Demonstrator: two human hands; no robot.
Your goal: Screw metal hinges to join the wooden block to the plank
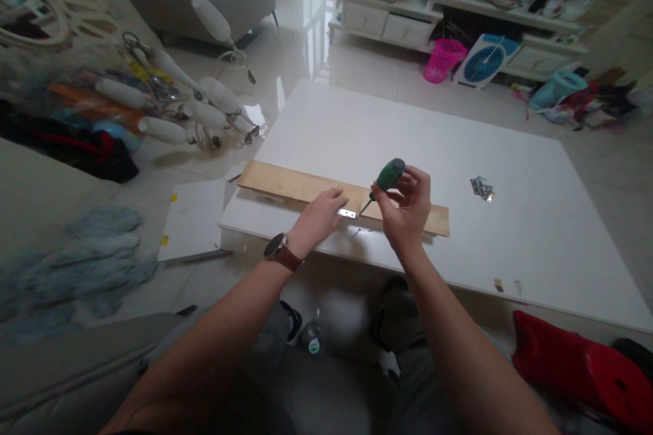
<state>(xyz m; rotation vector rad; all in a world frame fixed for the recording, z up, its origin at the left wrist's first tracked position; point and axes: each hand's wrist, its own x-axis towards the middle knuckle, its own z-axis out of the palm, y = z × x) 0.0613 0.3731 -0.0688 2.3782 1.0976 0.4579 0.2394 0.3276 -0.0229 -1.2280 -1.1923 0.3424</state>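
A long wooden board point(300, 182) lies on the white tabletop near its front edge. My left hand point(321, 216), with a watch on its wrist, is closed over the board's front edge, fingers on its top. Beside its fingertips a small metal plate with holes point(347, 213) sits at that edge. My right hand point(408, 207) is closed round a screwdriver point(390, 175) with a green and black handle. The screwdriver slants down to the left, its tip close to the plate's right end. Whether the tip touches a screw is too small to tell.
Several metal brackets point(482, 188) lie in a pile on the white tabletop point(520, 231), right of the board. Loose screws point(357, 232) rest near the front edge. A white panel point(192, 221) stands at the left, a lamp point(211, 19) beyond it. A red plastic object point(576, 363) is at lower right.
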